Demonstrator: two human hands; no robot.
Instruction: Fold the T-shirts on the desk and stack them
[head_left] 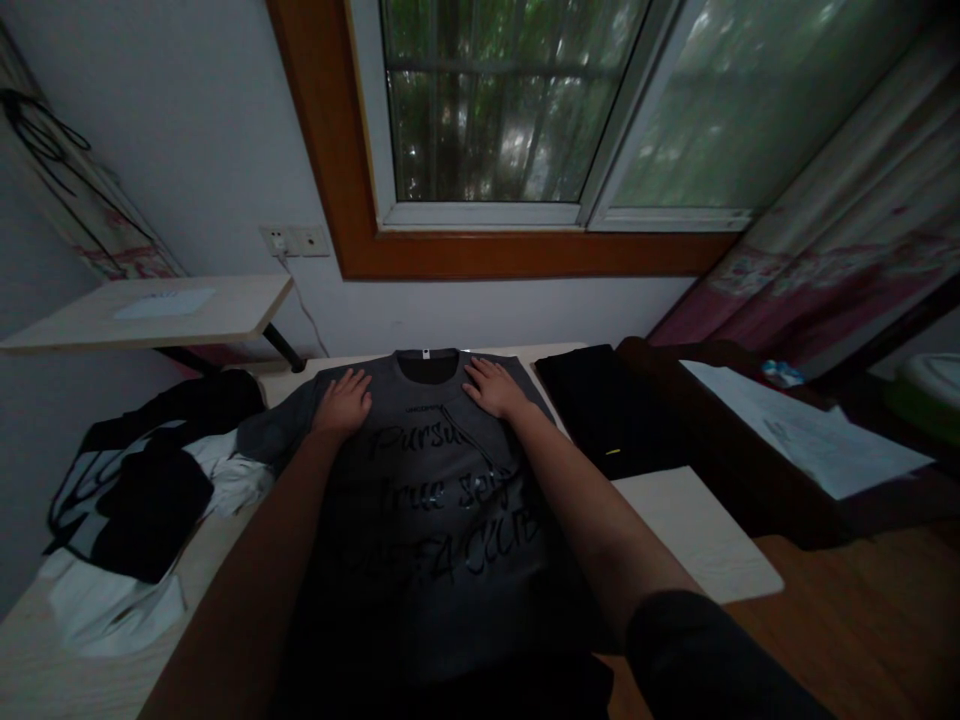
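A dark grey T-shirt [420, 410] with black lettering lies spread out on the table, its collar toward the wall. My left hand [343, 402] rests flat on the shirt's left shoulder area, fingers stretched out. On the other side of the collar, my right hand [489, 386] lies flat on the cloth with its fingers spread. Neither hand grips anything. The shirt's left sleeve extends out toward a heap of clothes. Its lower part fades into shadow near my body.
Crumpled black and white clothes [154, 500] lie at the left, below a small raised shelf [150, 300]. A folded black garment [600, 400] sits at the right on the light wooden table [697, 530]. Beyond it are a dark brown piece of furniture and a paper sheet [802, 430].
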